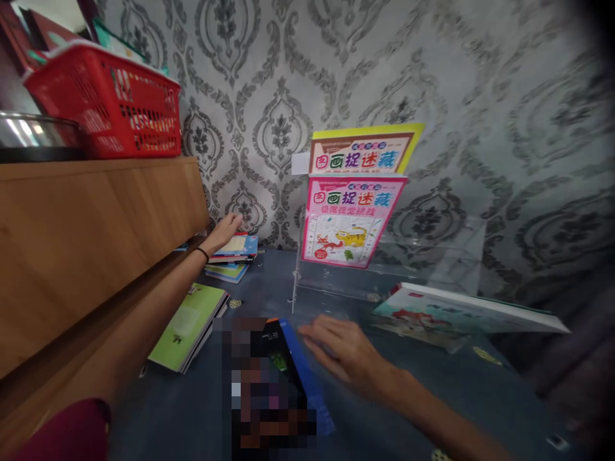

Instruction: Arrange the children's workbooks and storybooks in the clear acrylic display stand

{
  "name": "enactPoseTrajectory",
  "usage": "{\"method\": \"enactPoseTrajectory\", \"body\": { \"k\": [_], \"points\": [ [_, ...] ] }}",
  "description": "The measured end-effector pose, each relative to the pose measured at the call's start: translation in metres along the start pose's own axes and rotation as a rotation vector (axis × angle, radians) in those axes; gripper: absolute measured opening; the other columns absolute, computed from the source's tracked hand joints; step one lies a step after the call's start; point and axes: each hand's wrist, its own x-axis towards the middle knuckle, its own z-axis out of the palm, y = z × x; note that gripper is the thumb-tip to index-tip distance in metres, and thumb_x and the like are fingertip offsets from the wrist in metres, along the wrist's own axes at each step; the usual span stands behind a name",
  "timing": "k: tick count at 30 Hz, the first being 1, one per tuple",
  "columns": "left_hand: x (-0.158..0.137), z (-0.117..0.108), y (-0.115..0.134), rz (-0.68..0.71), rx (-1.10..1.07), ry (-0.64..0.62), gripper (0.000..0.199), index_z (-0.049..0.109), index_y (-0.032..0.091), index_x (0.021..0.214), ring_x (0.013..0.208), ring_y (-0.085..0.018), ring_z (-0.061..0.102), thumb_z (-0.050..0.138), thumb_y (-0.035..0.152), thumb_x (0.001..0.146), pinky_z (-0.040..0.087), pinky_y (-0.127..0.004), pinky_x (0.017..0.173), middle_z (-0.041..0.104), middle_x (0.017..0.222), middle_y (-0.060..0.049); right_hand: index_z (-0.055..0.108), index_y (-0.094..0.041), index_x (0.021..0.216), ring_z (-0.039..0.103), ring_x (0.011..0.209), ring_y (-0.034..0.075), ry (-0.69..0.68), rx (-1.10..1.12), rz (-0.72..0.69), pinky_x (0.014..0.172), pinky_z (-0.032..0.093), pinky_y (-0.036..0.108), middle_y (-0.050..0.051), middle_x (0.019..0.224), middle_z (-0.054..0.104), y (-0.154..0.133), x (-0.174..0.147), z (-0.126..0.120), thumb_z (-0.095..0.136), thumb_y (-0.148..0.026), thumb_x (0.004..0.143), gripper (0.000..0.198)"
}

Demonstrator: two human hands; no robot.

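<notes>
My left hand reaches to the far left, over the top of a stack of books by the wall. Its fingers are mostly turned away, so their grip is hidden. Lower in view, my right hand hovers just right of a dark book with a blue edge, partly blurred out. Its fingers point left, loosely extended, with nothing seen in them. A clear display rack stands beyond it, holding a pink picture book in front of a yellow-edged one.
A green-covered pile of books lies under my left forearm. A white-and-teal book leans at the rack's right front. On the wooden cabinet at left are a red basket and a metal bowl. Patterned wallpaper stands behind.
</notes>
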Motion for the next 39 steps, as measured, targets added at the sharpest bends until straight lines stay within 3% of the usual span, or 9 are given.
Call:
{"method": "enactPoseTrajectory", "body": {
  "k": [3, 6, 11, 15, 19, 24, 34, 39],
  "points": [
    [-0.010, -0.013, -0.035, -0.046, 0.237, -0.031, 0.033, 0.062, 0.016, 0.095, 0.102, -0.024, 0.062, 0.040, 0.042, 0.098, 0.046, -0.038, 0.097, 0.069, 0.102, -0.010, 0.066, -0.022, 0.113, 0.071, 0.084, 0.018, -0.057, 0.192, 0.239, 0.075, 0.057, 0.030, 0.006, 0.095, 0.075, 0.000, -0.018, 0.048, 0.044, -0.031, 0.103, 0.026],
    [-0.023, -0.007, -0.057, -0.057, 0.425, -0.085, 0.031, 0.063, 0.014, 0.103, 0.109, -0.027, 0.061, 0.044, 0.037, 0.097, 0.044, -0.038, 0.099, 0.068, 0.113, -0.015, 0.068, -0.023, 0.111, 0.071, 0.090, 0.020, -0.027, 0.365, 0.469, 0.081, 0.056, 0.033, 0.006, 0.102, 0.076, 0.001, -0.029, 0.079, 0.044, -0.036, 0.102, 0.028],
    [-0.037, 0.047, -0.064, 0.021, 0.634, -0.176, 0.037, 0.058, 0.014, 0.122, 0.127, -0.029, 0.052, 0.052, 0.040, 0.096, 0.037, -0.042, 0.108, 0.059, 0.133, -0.019, 0.072, -0.024, 0.105, 0.071, 0.094, 0.025, 0.015, 0.499, 0.710, 0.086, 0.054, 0.038, 0.008, 0.100, 0.076, 0.006, -0.044, 0.107, 0.047, -0.048, 0.098, 0.035],
    [-0.037, 0.091, -0.051, 0.052, 0.735, -0.171, 0.048, 0.052, 0.013, 0.133, 0.141, -0.035, 0.037, 0.053, 0.044, 0.097, 0.026, -0.051, 0.114, 0.049, 0.145, -0.023, 0.071, -0.021, 0.105, 0.071, 0.086, 0.025, 0.061, 0.608, 0.821, 0.077, 0.055, 0.036, 0.009, 0.095, 0.075, 0.014, -0.051, 0.111, 0.047, -0.055, 0.096, 0.042],
    [-0.031, 0.112, -0.041, -0.023, 0.803, -0.135, 0.049, 0.054, 0.008, 0.129, 0.128, -0.039, 0.047, 0.049, 0.045, 0.098, 0.033, -0.054, 0.105, 0.057, 0.131, -0.026, 0.070, -0.020, 0.103, 0.071, 0.085, 0.025, 0.072, 0.668, 0.861, 0.075, 0.053, 0.035, 0.009, 0.093, 0.075, 0.017, -0.052, 0.111, 0.048, -0.058, 0.095, 0.044],
    [-0.028, 0.116, -0.038, -0.056, 0.850, -0.136, 0.043, 0.058, 0.007, 0.125, 0.118, -0.037, 0.054, 0.047, 0.040, 0.099, 0.039, -0.049, 0.097, 0.060, 0.125, -0.026, 0.071, -0.019, 0.102, 0.070, 0.085, 0.025, 0.067, 0.671, 0.870, 0.078, 0.052, 0.035, 0.009, 0.092, 0.074, 0.013, -0.049, 0.108, 0.049, -0.057, 0.095, 0.044],
    [-0.035, 0.103, -0.040, 0.037, 0.842, -0.219, 0.042, 0.059, 0.008, 0.122, 0.116, -0.035, 0.059, 0.038, 0.038, 0.103, 0.045, -0.045, 0.093, 0.064, 0.119, -0.025, 0.071, -0.019, 0.102, 0.070, 0.084, 0.024, 0.085, 0.696, 0.869, 0.076, 0.053, 0.036, 0.009, 0.091, 0.074, 0.012, -0.048, 0.107, 0.050, -0.058, 0.094, 0.045],
    [-0.035, 0.079, -0.035, 0.086, 0.807, -0.259, 0.034, 0.063, 0.012, 0.114, 0.108, -0.030, 0.066, 0.042, 0.035, 0.102, 0.047, -0.037, 0.088, 0.070, 0.111, -0.020, 0.071, -0.020, 0.101, 0.071, 0.084, 0.025, 0.098, 0.707, 0.854, 0.078, 0.055, 0.038, 0.009, 0.092, 0.074, 0.012, -0.048, 0.106, 0.050, -0.059, 0.094, 0.046]
  ]
}}
